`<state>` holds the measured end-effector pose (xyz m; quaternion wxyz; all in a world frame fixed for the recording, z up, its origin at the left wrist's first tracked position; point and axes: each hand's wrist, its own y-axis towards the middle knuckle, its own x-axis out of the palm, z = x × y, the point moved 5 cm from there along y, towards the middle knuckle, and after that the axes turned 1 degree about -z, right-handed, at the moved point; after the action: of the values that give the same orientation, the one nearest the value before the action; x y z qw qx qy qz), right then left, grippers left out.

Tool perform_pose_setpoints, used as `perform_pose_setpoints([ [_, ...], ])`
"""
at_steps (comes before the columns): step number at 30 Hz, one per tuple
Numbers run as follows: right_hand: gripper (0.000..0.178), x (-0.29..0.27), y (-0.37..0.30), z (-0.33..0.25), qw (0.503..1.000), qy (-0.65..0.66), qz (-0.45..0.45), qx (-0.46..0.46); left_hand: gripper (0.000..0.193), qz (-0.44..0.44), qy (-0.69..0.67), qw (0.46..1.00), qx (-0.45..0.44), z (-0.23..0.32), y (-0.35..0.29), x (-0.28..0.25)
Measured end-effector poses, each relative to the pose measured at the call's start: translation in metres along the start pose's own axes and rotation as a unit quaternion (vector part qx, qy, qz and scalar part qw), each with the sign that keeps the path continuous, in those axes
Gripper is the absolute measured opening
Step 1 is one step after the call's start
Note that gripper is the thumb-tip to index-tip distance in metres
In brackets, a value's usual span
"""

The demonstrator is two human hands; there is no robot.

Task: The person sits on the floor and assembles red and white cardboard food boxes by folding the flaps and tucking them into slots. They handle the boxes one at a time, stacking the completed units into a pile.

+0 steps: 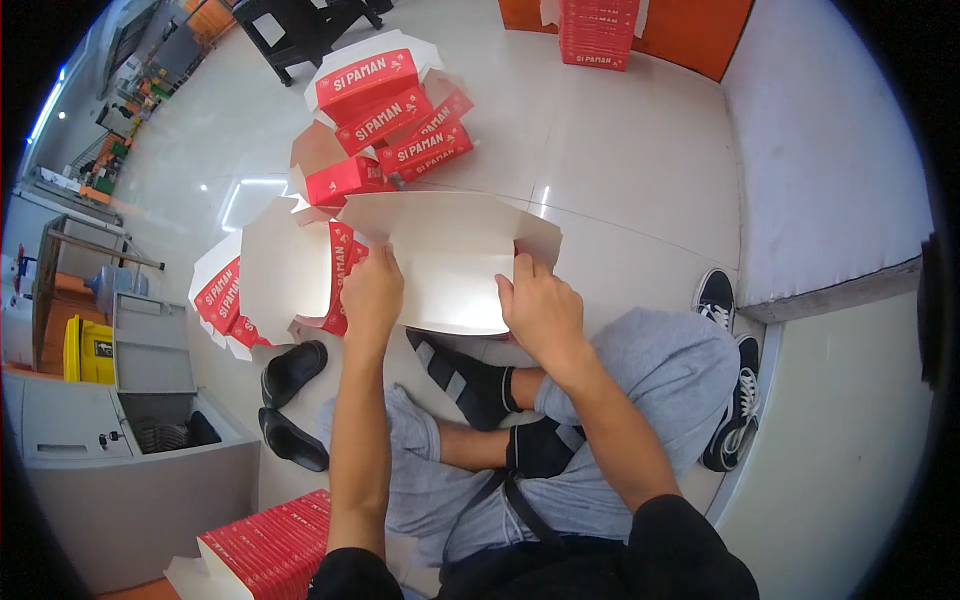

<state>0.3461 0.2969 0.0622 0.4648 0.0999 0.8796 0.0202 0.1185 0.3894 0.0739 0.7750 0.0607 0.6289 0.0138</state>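
Note:
Between my hands is an unfolded red cardboard food box (pixel 450 255), its plain white inside facing up and its wide flap standing at the far side. My left hand (pixel 372 295) is closed on the box's left wall. On the right wall, my right hand (pixel 543 312) grips with the thumb on the inner side and the fingers over the edge. Just left of my left hand lies another open red box (pixel 285 270), partly over a further red box (pixel 220 298). Past the held box, several folded red boxes (pixel 385 115) are heaped on the floor.
A stack of flat red cartons (pixel 275 548) sits beside me at lower left; another red stack (pixel 597 35) stands far off. Black slippers (pixel 293 375) and sneakers (pixel 738 400) flank my crossed legs. A grey cabinet (pixel 150 480) is at left, a white wall (pixel 830 150) at right.

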Motion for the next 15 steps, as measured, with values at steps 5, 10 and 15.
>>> perform_pose_setpoints([
  [5, 0.035, -0.002, -0.002, 0.001, 0.999, 0.012, 0.027, -0.013, 0.029, 0.007, 0.004, 1.000, 0.008, -0.001, -0.002, 0.005],
  [10, 0.037, -0.003, 0.003, 0.008, 0.993, 0.113, 0.019, 0.035, 0.030, 0.027, -0.063, 0.998, -0.002, -0.006, -0.007, -0.001],
  [15, 0.039, -0.004, 0.020, 0.047, 0.973, 0.220, 0.040, 0.062, 0.039, 0.011, -0.268, 0.962, -0.050, -0.026, -0.003, 0.009],
])
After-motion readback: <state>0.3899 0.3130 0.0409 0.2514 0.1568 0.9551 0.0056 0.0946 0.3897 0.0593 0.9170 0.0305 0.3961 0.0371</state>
